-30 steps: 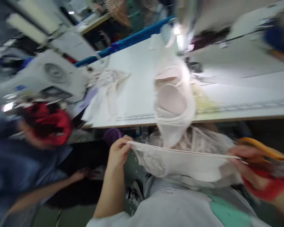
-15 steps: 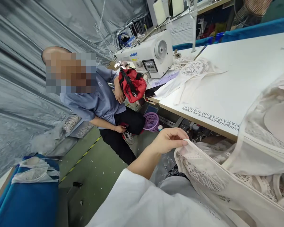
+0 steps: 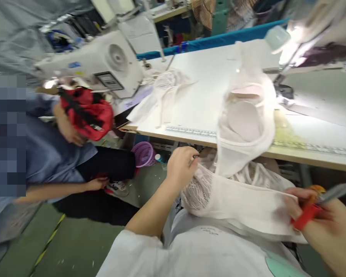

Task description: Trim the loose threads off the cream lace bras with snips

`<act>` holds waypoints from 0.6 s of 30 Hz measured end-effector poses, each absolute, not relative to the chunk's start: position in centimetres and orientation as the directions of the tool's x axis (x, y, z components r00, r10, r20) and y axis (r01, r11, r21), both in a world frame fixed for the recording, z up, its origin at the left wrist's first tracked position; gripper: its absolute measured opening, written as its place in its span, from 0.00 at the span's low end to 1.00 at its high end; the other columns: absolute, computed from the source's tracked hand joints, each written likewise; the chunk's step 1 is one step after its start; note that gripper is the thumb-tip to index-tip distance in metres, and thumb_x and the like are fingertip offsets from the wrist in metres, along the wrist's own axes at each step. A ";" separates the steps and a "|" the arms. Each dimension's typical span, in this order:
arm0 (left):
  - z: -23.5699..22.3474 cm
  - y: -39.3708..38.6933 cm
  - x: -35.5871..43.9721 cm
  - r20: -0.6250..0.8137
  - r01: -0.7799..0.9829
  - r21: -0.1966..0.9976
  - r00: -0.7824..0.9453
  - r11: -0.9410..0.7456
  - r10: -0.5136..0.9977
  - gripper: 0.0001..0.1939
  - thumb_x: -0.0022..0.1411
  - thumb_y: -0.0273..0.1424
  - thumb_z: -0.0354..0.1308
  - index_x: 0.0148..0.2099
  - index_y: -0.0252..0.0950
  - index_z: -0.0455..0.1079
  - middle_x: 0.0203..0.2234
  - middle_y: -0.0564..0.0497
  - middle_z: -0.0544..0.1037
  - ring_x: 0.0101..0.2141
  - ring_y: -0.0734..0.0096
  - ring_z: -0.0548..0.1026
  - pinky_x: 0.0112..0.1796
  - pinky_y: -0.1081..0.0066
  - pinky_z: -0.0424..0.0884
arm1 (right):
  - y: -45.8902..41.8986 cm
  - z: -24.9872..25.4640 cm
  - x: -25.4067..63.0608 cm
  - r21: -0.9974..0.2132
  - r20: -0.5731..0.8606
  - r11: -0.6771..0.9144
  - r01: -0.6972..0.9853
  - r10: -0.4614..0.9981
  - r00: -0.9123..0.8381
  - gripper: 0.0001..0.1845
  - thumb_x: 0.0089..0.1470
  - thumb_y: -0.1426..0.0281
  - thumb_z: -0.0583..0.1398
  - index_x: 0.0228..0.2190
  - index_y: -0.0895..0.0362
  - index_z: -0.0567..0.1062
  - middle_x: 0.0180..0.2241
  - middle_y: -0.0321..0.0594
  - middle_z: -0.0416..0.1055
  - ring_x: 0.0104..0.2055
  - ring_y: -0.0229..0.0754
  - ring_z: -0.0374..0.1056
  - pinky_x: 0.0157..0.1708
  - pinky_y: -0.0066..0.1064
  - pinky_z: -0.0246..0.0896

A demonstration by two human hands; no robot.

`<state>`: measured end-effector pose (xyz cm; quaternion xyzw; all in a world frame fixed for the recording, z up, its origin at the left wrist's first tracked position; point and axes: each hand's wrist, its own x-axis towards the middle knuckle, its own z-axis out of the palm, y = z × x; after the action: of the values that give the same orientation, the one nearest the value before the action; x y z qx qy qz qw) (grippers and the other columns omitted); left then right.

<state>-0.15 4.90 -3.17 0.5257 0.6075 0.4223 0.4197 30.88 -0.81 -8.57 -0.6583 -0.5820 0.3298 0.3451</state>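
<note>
As the view swings back from the left, the right hand (image 3: 320,211) is in sight again with the left hand (image 3: 180,165), and the two sit closer together than a second ago, when they drew the edge out straight between them. The left fingers are now curled over, apparently pinching the lace (image 3: 200,188) at their end of the white garment (image 3: 248,196), though the tips are partly turned from sight; the right fingers pinch its other end, blurred, with a bladed tool (image 3: 334,192) lodged across the palm. That suggests the cloth remains under control at both ends but has been let slacken or regripped on the left. Between the fingers, over the lap, the held band has its long axis running sideways, dipping a little toward the right hand, its lace end pointing left. Just beyond the fingers, a cup piece (image 3: 243,121) lies with its long axis nearly square to the band, crossing the near edge of the table (image 3: 202,96), its narrow strap end pointing away from the body; whether it joins the band is unclear. Well out past the left fingers stand a purple basket (image 3: 136,156) and a seated co-worker (image 3: 60,154) with a red bag (image 3: 88,113).
</note>
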 end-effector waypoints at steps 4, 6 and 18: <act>-1.7 4.5 6.1 0.235 0.421 0.771 0.508 -0.477 0.829 0.07 0.60 0.30 0.53 0.36 0.37 0.73 0.34 0.45 0.79 0.37 0.61 0.74 0.42 0.64 0.67 | -0.5 -5.8 28.9 -0.916 0.036 -0.001 0.400 0.996 0.085 0.09 0.51 0.60 0.63 0.29 0.51 0.70 0.30 0.40 0.72 0.31 0.48 0.71 0.30 0.37 0.68; -1.9 4.5 8.8 0.229 0.423 0.698 0.633 -0.578 0.739 0.09 0.62 0.31 0.51 0.36 0.35 0.72 0.33 0.44 0.79 0.36 0.61 0.74 0.38 0.64 0.67 | -0.5 -5.1 28.4 -0.937 0.048 0.018 0.349 0.996 0.079 0.09 0.53 0.62 0.62 0.30 0.50 0.67 0.31 0.38 0.71 0.32 0.45 0.70 0.32 0.35 0.69; -2.7 5.2 11.1 0.056 0.362 0.860 0.635 -0.361 0.771 0.08 0.60 0.29 0.53 0.28 0.36 0.68 0.25 0.50 0.71 0.27 0.71 0.71 0.27 0.72 0.65 | 0.1 -4.7 28.8 -0.994 0.062 0.059 0.097 0.998 0.030 0.07 0.56 0.65 0.62 0.31 0.49 0.67 0.29 0.34 0.67 0.32 0.40 0.68 0.32 0.29 0.69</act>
<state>11.08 5.21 -2.73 0.7911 0.3579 0.2335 0.4377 28.84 0.09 -4.75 -0.5162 -0.5302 0.4517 0.4984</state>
